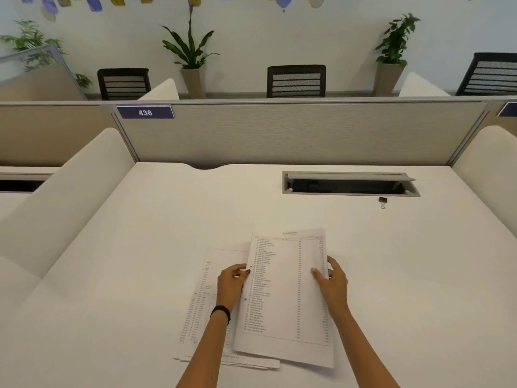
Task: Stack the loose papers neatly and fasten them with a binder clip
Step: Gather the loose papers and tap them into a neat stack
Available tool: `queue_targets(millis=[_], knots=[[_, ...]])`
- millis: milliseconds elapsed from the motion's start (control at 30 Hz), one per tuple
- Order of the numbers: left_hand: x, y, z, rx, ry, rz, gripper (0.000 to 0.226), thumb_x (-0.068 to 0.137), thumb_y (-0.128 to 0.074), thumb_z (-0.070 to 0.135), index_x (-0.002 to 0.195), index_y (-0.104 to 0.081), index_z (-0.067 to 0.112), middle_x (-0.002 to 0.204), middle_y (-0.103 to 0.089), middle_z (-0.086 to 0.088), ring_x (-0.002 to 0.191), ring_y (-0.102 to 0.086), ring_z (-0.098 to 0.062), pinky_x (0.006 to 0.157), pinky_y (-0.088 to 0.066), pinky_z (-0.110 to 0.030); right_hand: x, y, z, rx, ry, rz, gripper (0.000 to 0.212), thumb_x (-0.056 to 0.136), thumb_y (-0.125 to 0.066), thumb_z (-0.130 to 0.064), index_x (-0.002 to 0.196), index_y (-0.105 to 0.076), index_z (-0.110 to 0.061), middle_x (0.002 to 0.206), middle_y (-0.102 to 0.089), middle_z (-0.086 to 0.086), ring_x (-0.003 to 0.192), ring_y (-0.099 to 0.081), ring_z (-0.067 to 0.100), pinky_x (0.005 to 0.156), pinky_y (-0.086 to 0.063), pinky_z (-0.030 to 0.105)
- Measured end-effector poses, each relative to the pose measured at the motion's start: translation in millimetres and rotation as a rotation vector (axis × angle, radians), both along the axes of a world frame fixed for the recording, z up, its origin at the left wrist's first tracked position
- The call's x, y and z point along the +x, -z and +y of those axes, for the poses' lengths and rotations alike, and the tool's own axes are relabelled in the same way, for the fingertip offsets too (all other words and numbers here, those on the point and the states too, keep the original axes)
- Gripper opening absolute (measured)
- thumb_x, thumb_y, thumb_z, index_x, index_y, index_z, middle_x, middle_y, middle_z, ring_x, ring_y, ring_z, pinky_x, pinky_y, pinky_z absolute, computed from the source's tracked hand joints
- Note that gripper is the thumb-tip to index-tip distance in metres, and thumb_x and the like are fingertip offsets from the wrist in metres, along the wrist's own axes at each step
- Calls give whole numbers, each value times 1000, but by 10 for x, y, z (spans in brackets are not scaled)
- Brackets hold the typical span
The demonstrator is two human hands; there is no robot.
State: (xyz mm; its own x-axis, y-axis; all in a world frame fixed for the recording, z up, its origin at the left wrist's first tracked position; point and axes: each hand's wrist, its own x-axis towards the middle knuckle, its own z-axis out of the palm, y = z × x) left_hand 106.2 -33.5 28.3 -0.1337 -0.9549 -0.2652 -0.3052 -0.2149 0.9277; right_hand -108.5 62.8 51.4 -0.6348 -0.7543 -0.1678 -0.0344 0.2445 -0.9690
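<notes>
A printed sheet with a list of lines, the top sheet, is held slightly raised over the white desk. My left hand pinches its left edge. My right hand grips its right edge, thumb on top and fingers behind. More loose papers lie askew on the desk below and to the left, partly hidden by my left arm and the top sheet. A small black binder clip sits far off at the right, near the cable slot.
A grey cable slot with an open flap is set into the desk at the back right. Cream side dividers flank the desk and a grey partition closes the back. Chairs and potted plants stand beyond.
</notes>
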Motion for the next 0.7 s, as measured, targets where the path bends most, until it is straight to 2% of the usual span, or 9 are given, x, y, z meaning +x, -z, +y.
queue_targets(millis=[67,133,200,233,300,400,467,567,700], knots=[[47,35,-7,24,30,-32,20,84,-65,11,103,-67,6,74,-67,-8,77,-65,-25,74,-58,-39,26,50,37,16,3,-11,44,85,-62,-9,126,-49,-10,110,-65,14,78,-61,10,61,-49,18],[102,46,-2,41,40,-33,16,85,-62,6,101,-67,6,74,-68,-10,69,-65,-24,62,-59,-31,34,94,67,31,2,-21,44,85,-61,-9,127,-48,-11,111,-65,15,79,-62,14,64,-50,21],[173,69,-1,28,23,-34,15,85,-60,2,96,-68,10,77,-69,-9,70,-65,-22,56,-55,-23,28,128,92,48,6,-24,45,85,-61,-9,128,-47,-11,111,-65,16,79,-62,18,66,-51,25],[216,82,-4,-8,3,-50,15,85,-60,2,93,-68,13,81,-69,-7,74,-64,-21,58,-54,-22,24,140,103,53,6,-22,45,85,-61,-8,129,-47,-10,111,-65,16,79,-62,18,67,-50,25],[307,125,-18,-120,-74,-129,15,84,-62,4,92,-68,16,91,-66,-7,83,-61,-22,69,-53,-30,16,164,120,63,11,-16,46,86,-60,-8,130,-46,-9,110,-65,16,79,-62,18,66,-49,23],[422,158,-62,-246,-249,-448,24,82,-67,13,106,-66,14,109,-57,-14,101,-52,-31,82,-49,-43,8,206,144,84,31,1,45,87,-58,-7,130,-44,-10,106,-64,16,76,-59,14,62,-45,16],[491,133,-90,-199,-316,-599,39,80,-70,18,117,-59,12,119,-51,-19,110,-45,-36,87,-44,-48,2,234,159,93,43,-2,44,88,-56,-6,131,-44,-10,107,-63,14,79,-59,16,67,-47,20],[594,128,-112,-62,-306,-666,54,79,-70,26,126,-51,8,126,-46,-21,117,-41,-38,93,-39,-51,1,260,174,98,59,14,42,88,-53,-5,129,-45,-9,116,-63,17,88,-60,23,79,-48,30],[644,179,-131,-22,-282,-662,53,80,-69,29,125,-51,8,127,-45,-20,118,-41,-36,96,-37,-51,41,289,189,88,92,4,44,88,-52,-1,131,-43,-8,121,-60,17,95,-58,23,84,-45,30]])
